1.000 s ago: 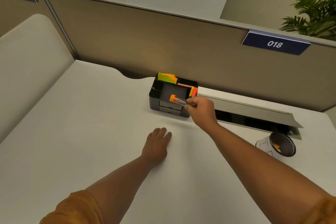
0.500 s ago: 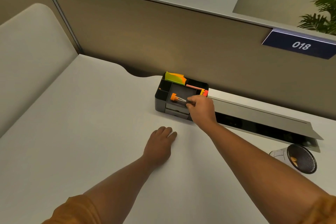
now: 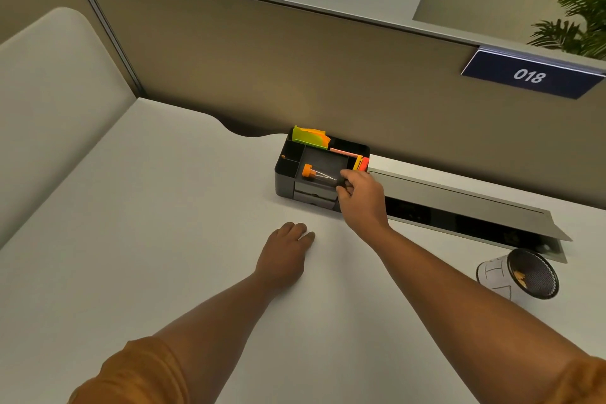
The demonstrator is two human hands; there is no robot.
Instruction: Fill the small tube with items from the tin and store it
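Observation:
A small clear tube with an orange cap (image 3: 316,174) lies nearly level over the middle compartment of a black desk organiser (image 3: 284,170). My right hand (image 3: 359,195) pinches the tube's right end between thumb and fingers, at the organiser's front right corner. My left hand (image 3: 284,252) rests palm down on the white desk, fingers together, holding nothing. The tin (image 3: 518,274), a white can with a dark inside, lies on its side at the right with a few orange bits in it.
The organiser holds green and orange sticky notes (image 3: 310,137) at the back and red and yellow items (image 3: 362,162) on the right. An open cable trough with a raised grey flap (image 3: 459,197) runs right from it. A brown partition (image 3: 295,69) backs the desk.
My right hand has carried the tube forward and lowered it over the organiser's middle compartment. The view has shifted, so the tin sits farther right. My left hand has stayed put.

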